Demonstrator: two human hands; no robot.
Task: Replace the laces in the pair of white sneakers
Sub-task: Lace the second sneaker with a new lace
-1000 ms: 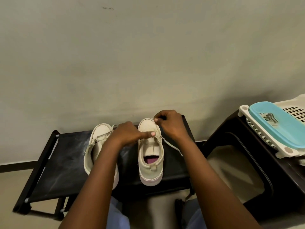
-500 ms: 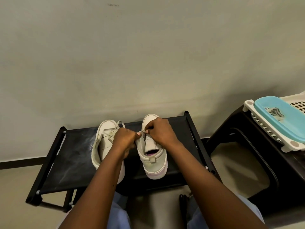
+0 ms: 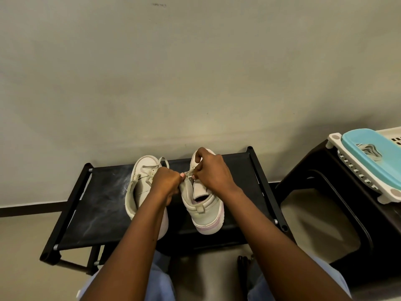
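Head view: a white sneaker (image 3: 204, 205) of smooth, leather-like material, pale pink along its thick sole, stands on a low black table (image 3: 104, 203) with a fabric top smeared grey. Its long axis runs away from the person, rounded toe toward the wall, heel nearest. Above its tongue, the left grip (image 3: 167, 181) and right grip (image 3: 211, 172), fingers curled, both pinch a flat cream lace (image 3: 189, 173). A second sneaker (image 3: 141, 187) stands just beside it, toe likewise to the wall.
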